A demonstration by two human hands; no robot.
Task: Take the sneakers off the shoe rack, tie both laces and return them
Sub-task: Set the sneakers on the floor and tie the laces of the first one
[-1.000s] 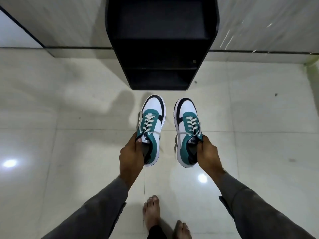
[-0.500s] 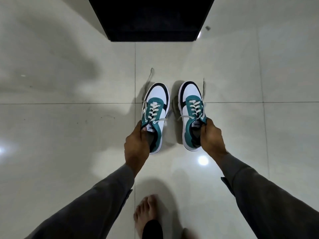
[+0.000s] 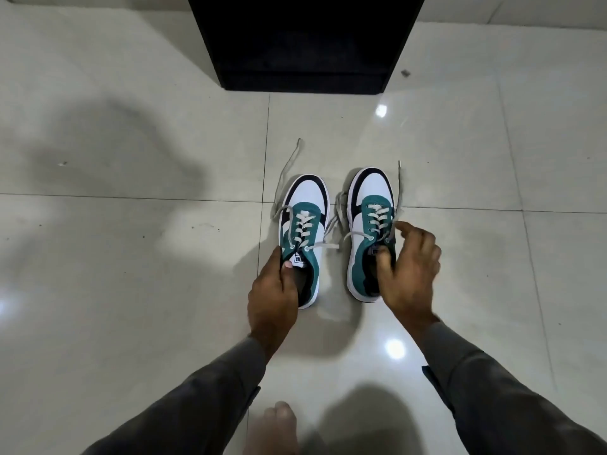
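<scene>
Left hand (image 3: 272, 290): thumb and fingers pinch the collar of the left sneaker (image 3: 303, 238), thumb on the tongue label. Right hand (image 3: 407, 267): fingers loosely spread over the collar of the right sneaker (image 3: 371, 231), index lifted beside the top eyelets; whether it grips anything I cannot tell.

Both sneakers sit sole-down on the tiled floor (image 3: 131, 290), side by side just apart, in front of the shoe rack (image 3: 305, 41) and clear of it. Toes point at the rack, heels toward the person, so each long axis runs straight away from the hands.

Laces (image 3: 289, 165) untied: loose ends trail from the top eyelets toward the rack and into the gap between the shoes.

Judgement: tying comes next. The right hand is nearer a loose end, which runs just beside its index finger.
</scene>
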